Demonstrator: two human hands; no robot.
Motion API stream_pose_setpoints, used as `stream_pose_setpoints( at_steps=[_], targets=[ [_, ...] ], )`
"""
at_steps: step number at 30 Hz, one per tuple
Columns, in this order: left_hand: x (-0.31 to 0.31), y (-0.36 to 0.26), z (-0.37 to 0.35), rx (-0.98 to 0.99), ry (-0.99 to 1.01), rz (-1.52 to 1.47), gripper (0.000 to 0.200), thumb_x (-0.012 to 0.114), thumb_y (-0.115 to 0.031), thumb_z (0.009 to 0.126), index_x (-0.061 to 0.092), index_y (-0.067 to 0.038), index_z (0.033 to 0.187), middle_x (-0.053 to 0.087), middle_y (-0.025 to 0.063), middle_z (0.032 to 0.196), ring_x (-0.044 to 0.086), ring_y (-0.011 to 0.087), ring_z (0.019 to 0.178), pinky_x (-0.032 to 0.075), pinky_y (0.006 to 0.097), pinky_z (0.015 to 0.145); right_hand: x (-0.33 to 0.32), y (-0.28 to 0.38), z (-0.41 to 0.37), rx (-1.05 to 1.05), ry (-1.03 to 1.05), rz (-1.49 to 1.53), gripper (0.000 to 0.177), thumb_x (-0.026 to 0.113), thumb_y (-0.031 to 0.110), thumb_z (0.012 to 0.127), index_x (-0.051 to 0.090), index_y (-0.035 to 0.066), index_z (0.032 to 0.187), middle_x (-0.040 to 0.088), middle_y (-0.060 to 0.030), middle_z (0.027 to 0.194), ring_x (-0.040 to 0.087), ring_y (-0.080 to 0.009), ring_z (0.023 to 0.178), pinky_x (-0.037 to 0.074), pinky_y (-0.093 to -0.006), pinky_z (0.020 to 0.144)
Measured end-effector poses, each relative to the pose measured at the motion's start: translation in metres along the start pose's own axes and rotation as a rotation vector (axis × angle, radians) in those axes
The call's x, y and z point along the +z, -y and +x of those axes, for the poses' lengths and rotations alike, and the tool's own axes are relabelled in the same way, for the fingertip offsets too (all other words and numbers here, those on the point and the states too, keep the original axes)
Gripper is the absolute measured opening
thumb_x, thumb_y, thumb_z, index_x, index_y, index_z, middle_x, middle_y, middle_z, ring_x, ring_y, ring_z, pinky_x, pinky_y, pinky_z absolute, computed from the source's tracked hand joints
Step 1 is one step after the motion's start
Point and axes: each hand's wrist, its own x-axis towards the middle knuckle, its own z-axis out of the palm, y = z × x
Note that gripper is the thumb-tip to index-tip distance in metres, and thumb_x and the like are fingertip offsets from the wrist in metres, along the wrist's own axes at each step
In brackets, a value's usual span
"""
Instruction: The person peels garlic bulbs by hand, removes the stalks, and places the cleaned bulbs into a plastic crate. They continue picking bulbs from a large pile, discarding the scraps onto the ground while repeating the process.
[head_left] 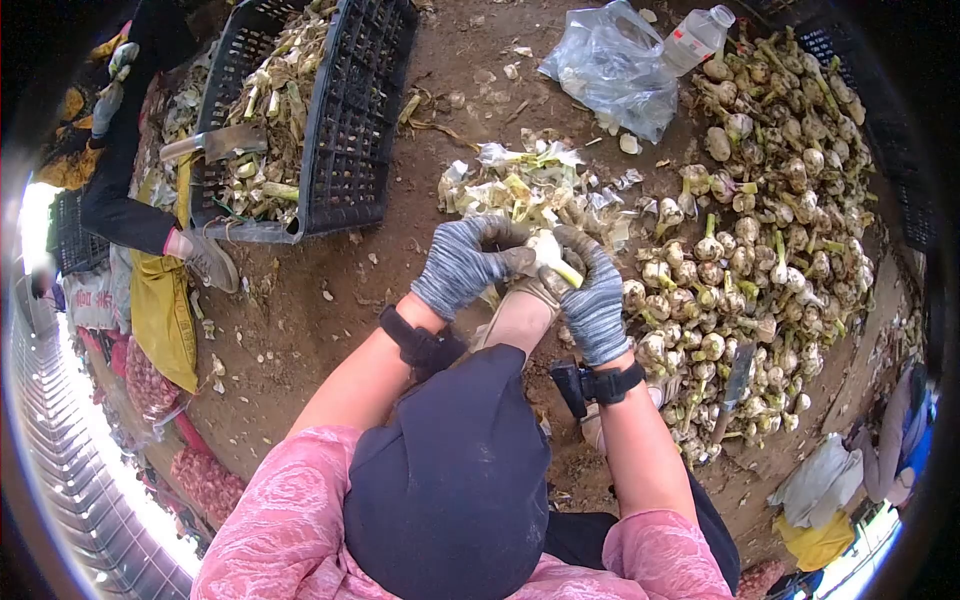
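A pale garlic bulb (pixel 546 250) with a short green stem is held between both hands, above my shoe. My left hand (pixel 468 262), in a grey glove with dirty fingertips, pinches it from the left. On the other side, my right hand (pixel 594 298), gloved the same way, has its fingers closed around the bulb and stem. Just beyond the hands lies a heap of peeled garlic skins (pixel 535 185). To the right spreads a large pile of garlic bulbs (pixel 770 200) with cut stems. A knife (pixel 735 385) rests on that pile's near part.
At the upper left stands a black plastic crate (pixel 345 120) of garlic stems, with a cleaver (pixel 225 143) across its edge. A plastic bag (pixel 615 70) and a bottle (pixel 698 40) lie at the top. Another person's shoe (pixel 210 262) is beside the crate.
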Motion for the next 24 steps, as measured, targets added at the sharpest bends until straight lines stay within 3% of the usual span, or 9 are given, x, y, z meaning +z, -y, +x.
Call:
stream_pose_setpoints(
  at_steps=[2,12,14,20,24],
  targets=[
    [-0.003,0.004,0.001,-0.014,0.009,-0.013,0.029,0.069,-0.010,0.071,0.061,0.000,0.097,0.063,0.0043,0.084,0.056,0.0085,0.075,0.047,0.0240,0.067,0.000,0.011,-0.002,-0.182,-0.012,-0.163,0.042,0.069,0.007,0.068,0.053,0.000,0.106,0.058,-0.0102,0.099,0.055,-0.0171,0.091,0.044,-0.0278,0.082],
    [-0.003,0.003,0.000,-0.050,-0.005,-0.055,0.025,0.068,-0.009,0.071,0.062,0.001,0.093,0.063,0.0043,0.082,0.055,0.0076,0.073,0.047,0.0235,0.066,-0.002,0.006,-0.002,-0.127,0.026,-0.009,0.041,0.067,0.007,0.068,0.053,0.002,0.107,0.057,-0.0104,0.102,0.053,-0.0187,0.095,0.041,-0.0296,0.085],
    [-0.002,-0.001,-0.001,-0.040,0.018,-0.060,0.024,0.068,-0.009,0.071,0.062,0.000,0.093,0.063,0.0040,0.081,0.055,0.0075,0.073,0.047,0.0234,0.066,-0.004,0.006,-0.001,-0.224,0.030,-0.173,0.040,0.066,0.006,0.069,0.053,0.003,0.107,0.057,-0.0108,0.101,0.054,-0.0197,0.095,0.041,-0.0299,0.084],
    [-0.007,0.005,0.001,-0.011,0.041,0.046,0.023,0.067,-0.011,0.073,0.062,0.001,0.092,0.063,0.0034,0.080,0.055,0.0071,0.072,0.048,0.0230,0.064,-0.006,0.012,-0.002,-0.334,0.069,-0.186,0.039,0.066,0.005,0.069,0.054,0.003,0.106,0.057,-0.0107,0.101,0.054,-0.0199,0.095,0.041,-0.0304,0.084],
    [-0.008,0.011,0.003,-0.088,0.042,-0.074,0.023,0.066,-0.012,0.074,0.061,0.000,0.093,0.062,0.0024,0.079,0.055,0.0076,0.069,0.048,0.0230,0.062,-0.004,0.012,-0.006,-0.225,0.060,-0.033,0.036,0.065,0.004,0.069,0.055,0.003,0.104,0.057,-0.0099,0.100,0.054,-0.0192,0.095,0.041,-0.0304,0.085]
  ],
)
